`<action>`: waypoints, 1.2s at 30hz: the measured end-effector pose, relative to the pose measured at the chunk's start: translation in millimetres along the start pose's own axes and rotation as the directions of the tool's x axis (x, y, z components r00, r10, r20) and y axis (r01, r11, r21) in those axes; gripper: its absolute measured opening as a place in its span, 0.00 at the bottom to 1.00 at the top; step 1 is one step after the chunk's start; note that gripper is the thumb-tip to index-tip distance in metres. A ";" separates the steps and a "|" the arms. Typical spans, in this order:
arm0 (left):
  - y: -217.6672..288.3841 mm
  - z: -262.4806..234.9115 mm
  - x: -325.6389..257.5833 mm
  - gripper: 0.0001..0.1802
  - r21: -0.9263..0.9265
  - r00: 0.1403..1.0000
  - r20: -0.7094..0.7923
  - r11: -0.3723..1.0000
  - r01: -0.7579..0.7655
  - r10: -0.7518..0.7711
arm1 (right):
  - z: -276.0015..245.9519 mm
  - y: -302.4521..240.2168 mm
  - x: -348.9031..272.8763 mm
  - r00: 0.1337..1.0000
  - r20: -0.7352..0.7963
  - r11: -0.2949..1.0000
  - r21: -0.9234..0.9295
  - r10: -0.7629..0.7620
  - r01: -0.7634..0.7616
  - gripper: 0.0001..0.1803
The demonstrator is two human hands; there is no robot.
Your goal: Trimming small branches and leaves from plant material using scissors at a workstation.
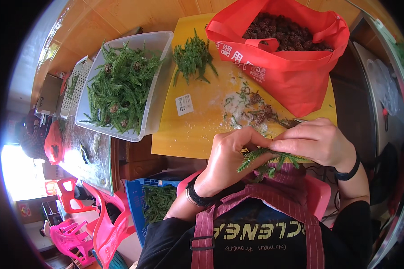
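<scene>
Close together, left hand (226,154) and right hand (316,141) pinching a green fir sprig (267,158), cone scraps (256,112) just beyond, red bag of cones (296,76) behind — yellow board (188,134), clear tub of sprigs (159,45) far left.

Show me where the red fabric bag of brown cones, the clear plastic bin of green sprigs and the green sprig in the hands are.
red fabric bag (296,85), head view, on its front cloth wall.
clear plastic bin (159,92), head view, on its right side wall.
green sprig (256,157), head view, on the needles between both hands.
</scene>
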State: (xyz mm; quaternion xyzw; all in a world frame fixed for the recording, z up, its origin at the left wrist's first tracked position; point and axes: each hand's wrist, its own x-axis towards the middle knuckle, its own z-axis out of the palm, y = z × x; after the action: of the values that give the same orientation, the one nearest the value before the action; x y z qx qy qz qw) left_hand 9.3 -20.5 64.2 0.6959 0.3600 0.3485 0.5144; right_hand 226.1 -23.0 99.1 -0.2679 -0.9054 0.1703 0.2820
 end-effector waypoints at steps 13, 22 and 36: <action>8.3 -2.3 3.4 0.10 0.013 0.999 0.026 0.999 0.036 -0.036 | -21.2 -1.6 17.4 0.959 0.282 0.979 -0.199 0.011 0.047 0.09; 11.1 -2.6 5.0 0.11 0.082 0.998 0.062 0.997 -0.016 0.011 | -29.9 -5.7 26.1 0.931 0.365 0.959 -0.270 0.021 0.085 0.08; -20.7 27.3 9.2 0.28 -0.108 0.982 -0.046 0.976 -0.188 0.184 | -11.0 -1.0 15.1 0.943 0.152 0.954 -0.104 0.296 -0.282 0.07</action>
State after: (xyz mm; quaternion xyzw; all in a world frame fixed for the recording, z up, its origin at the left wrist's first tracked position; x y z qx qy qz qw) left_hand 34.4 -20.9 39.0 0.6904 0.2822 0.4270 0.5113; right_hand 221.8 -13.3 114.5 -0.3940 -0.8826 0.1947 0.1667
